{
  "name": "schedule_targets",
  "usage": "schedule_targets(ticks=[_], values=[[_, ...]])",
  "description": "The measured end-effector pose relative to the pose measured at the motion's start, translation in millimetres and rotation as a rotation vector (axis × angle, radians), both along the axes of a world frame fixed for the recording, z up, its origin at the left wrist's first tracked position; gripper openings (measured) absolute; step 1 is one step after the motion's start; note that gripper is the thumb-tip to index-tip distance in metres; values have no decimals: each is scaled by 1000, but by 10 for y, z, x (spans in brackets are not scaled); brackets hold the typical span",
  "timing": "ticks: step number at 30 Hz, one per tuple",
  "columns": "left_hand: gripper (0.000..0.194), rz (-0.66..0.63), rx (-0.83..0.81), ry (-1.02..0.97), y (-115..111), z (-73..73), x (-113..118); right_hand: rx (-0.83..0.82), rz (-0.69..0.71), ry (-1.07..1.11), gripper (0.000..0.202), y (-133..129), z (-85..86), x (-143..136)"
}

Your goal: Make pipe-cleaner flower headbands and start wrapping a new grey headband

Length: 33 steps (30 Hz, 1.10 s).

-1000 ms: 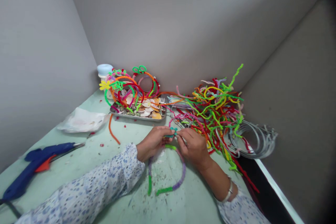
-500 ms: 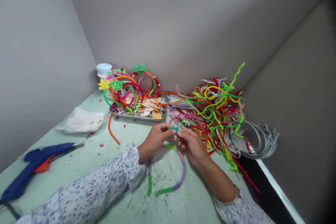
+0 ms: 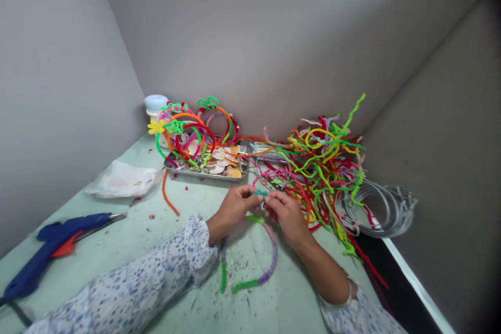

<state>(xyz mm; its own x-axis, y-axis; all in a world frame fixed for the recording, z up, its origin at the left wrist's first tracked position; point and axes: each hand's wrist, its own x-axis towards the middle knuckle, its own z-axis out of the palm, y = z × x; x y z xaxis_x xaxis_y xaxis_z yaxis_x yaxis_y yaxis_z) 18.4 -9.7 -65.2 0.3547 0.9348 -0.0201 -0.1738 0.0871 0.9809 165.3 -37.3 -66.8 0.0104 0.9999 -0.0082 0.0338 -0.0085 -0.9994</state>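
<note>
My left hand (image 3: 230, 210) and my right hand (image 3: 287, 215) meet over the green table, fingertips pinched together on a small teal pipe-cleaner piece (image 3: 260, 193). Just below the hands lies a headband (image 3: 261, 274) wrapped in purple and green pipe cleaner, curved open toward me. Both sleeves are white with blue specks.
A heap of loose coloured pipe cleaners (image 3: 321, 167) lies behind right. Bare grey headbands (image 3: 385, 209) sit at the right edge. A metal tray (image 3: 205, 171) with shells and finished headbands stands behind left, a white jar (image 3: 155, 104) beyond. A blue glue gun (image 3: 55, 245) and plastic bag (image 3: 121, 178) lie left.
Both hands have shifted slightly away from me and up, off the headband's top, still pinching the teal piece. My right wrist has stretched out further.
</note>
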Motion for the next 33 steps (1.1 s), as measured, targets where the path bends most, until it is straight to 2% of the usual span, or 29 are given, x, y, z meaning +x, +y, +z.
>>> schedule_targets(ticks=[5, 8, 11, 16, 21, 26, 29, 33], values=[[17, -9, 127, 57, -18, 2, -17, -156, 55, 344, 11, 5, -8, -18], [17, 7, 150, 84, -30, 25, -24, -195, 108, 453, 10, 1, 18, -6], [18, -18, 142, 57, -34, 50, -23, -182, 120, 440, 11, 10, 33, 19], [25, -111, 91, -58, -21, 13, -9, -94, -2, 352, 13, 43, -13, 50], [22, -57, 8, -76, 13, -47, 2, -20, -10, 228, 17, 43, -87, 57], [25, -37, 52, -23, 10, -33, 3, 4, -18, 103, 21, 32, -88, 56], [29, -68, 96, 11, -10, -8, 9, -16, -41, 164, 19, 39, -75, 57], [25, -62, 184, 94, -30, 13, 14, -62, -52, 276, 19, 45, -50, 47]])
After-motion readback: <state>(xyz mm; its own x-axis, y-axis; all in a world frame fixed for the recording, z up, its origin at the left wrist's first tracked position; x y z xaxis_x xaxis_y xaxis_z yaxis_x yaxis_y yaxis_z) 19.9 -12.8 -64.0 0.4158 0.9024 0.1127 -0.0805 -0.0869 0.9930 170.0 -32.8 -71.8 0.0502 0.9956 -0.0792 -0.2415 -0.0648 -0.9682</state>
